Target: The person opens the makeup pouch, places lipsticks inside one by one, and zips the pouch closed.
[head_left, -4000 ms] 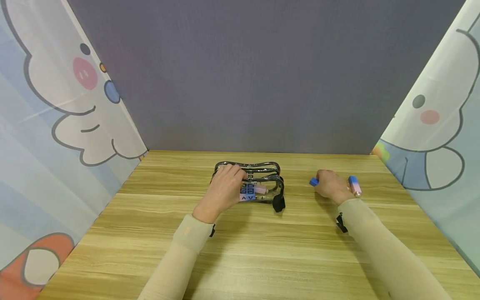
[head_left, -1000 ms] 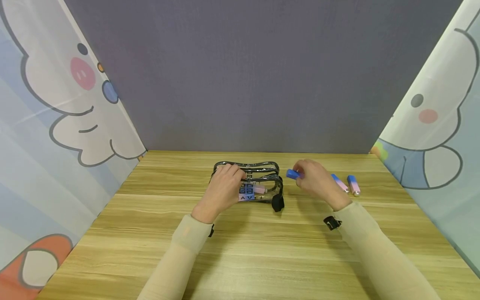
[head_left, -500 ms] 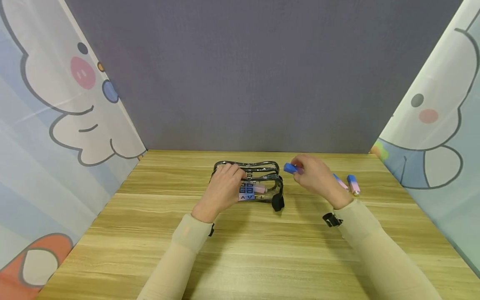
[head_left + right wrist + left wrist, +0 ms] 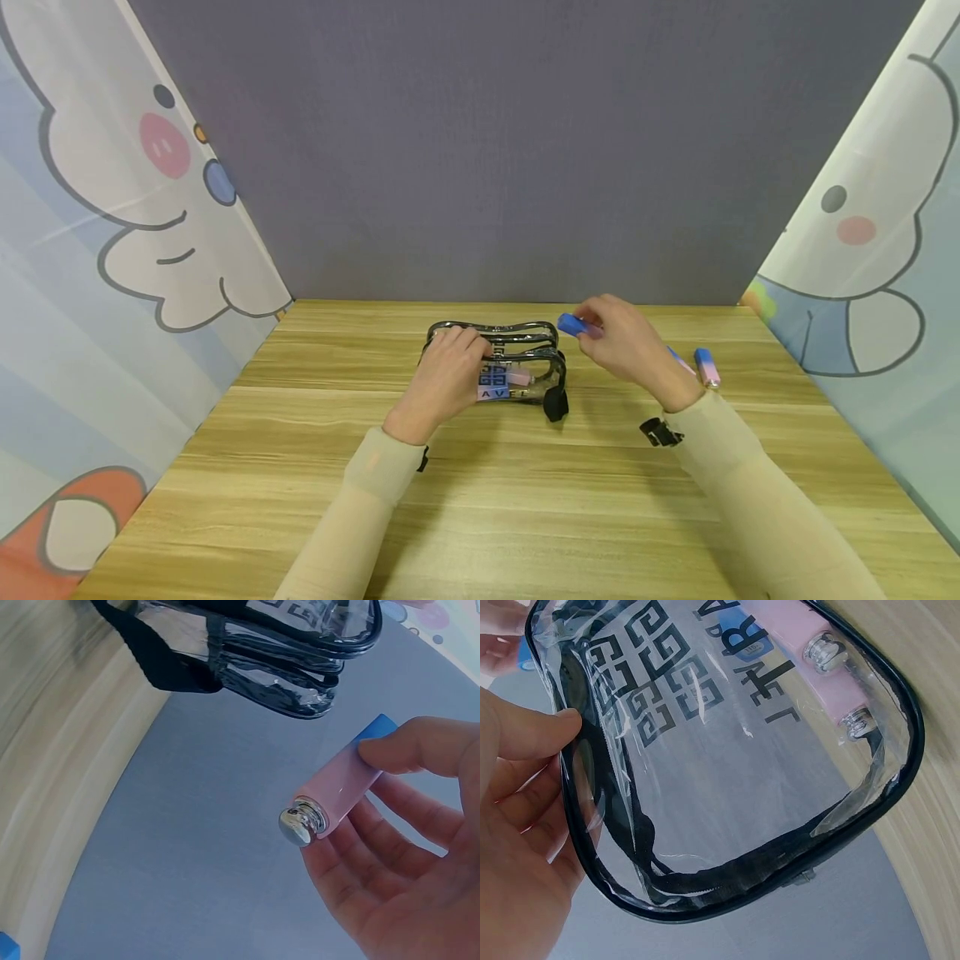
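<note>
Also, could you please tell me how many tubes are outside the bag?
3: the held tube in the right hand; on the table at the right, a partly covered tube and, beside it, the rightmost tube. Others may be hidden.

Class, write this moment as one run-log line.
left hand: grips clear pouch | right hand: holds blue-pink tube, apart from pouch | table: two more tubes

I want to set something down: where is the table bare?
Free: table between left sleeve and right sleeve; also left sleeve to left curtain. Crowded: around the pouch, left grip on it, right grip holding a tube alongside; two loose tubes lie rightward.
</note>
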The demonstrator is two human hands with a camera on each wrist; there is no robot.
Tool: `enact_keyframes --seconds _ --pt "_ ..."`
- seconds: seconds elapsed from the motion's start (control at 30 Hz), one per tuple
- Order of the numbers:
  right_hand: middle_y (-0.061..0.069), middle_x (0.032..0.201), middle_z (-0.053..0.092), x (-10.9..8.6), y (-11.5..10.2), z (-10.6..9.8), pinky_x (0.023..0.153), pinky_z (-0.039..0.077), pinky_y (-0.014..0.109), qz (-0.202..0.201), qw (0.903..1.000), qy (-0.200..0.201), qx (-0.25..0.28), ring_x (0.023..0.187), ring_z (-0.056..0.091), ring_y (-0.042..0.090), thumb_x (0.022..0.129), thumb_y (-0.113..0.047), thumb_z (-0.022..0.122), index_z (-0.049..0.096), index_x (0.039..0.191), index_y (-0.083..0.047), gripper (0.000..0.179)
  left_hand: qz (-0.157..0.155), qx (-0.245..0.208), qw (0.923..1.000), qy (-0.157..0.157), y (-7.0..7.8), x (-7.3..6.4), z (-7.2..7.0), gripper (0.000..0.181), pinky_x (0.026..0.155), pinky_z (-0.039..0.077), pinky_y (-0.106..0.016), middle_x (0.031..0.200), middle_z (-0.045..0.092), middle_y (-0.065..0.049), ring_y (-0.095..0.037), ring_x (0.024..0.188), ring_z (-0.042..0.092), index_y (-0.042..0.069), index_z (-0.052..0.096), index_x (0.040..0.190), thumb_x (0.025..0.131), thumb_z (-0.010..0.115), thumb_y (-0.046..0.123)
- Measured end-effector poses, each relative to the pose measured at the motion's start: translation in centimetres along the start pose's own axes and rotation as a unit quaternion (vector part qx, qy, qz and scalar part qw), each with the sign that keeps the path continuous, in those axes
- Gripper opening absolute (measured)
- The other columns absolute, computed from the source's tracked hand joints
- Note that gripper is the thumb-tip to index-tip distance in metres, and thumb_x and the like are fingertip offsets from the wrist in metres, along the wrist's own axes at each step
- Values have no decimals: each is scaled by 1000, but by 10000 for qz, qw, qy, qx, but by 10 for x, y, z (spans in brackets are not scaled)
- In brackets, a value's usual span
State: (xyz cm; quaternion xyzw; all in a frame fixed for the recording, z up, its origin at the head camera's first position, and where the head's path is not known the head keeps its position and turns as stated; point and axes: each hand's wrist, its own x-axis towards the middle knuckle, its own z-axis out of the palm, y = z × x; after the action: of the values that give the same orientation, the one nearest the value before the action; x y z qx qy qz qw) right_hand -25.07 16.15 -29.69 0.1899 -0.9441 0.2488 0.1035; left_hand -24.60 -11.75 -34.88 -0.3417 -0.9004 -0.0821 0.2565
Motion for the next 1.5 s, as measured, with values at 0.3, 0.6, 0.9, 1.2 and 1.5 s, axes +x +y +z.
enact_keyframes --seconds 0.3,0.6,0.9,1.2,1.5 --pt "12 104 64 5 -8 -3 80 50 45 -16 9998 54 167 91 61 27 92 -9 65 68 117 -1 27 -2 20 10000 58 0 0 0 50 89 47 -43 103 67 -6 -26 94 58 6 70 105 62 95 9" --pt "11 103 65 12 -16 -4 81 54 44 -204 9983 93 534 91 64 27 90 -9 69 70 113 -2 24 22 16 9999 102 1 0 1 51 89 47 -43 102 67 -6 -27 94 58 5 70 105 61 96 11" --pt "11 106 64 17 -26 -4 84 54 43 -241 9974 -6 678 95 63 26 91 -11 68 68 116 -2 26 62 26 9999 90 1 0 0 48 90 47 -43 102 67 -7 -27 95 59 4 70 104 62 94 8" --pt "10 106 64 21 -33 -2 84 54 42 -296 9957 -47 871 95 61 25 92 -10 67 68 116 -2 25 68 54 9999 90 0 0 0 44 89 47 -42 103 67 -7 -26 95 58 5 70 104 65 90 4" --pt "11 106 64 24 -36 3 84 55 41 -337 9944 -81 996 95 61 25 92 -9 67 67 117 0 27 87 76 9998 145 1 -1 0 44 88 46 -42 102 66 -6 -26 94 58 5 70 103 65 92 7"
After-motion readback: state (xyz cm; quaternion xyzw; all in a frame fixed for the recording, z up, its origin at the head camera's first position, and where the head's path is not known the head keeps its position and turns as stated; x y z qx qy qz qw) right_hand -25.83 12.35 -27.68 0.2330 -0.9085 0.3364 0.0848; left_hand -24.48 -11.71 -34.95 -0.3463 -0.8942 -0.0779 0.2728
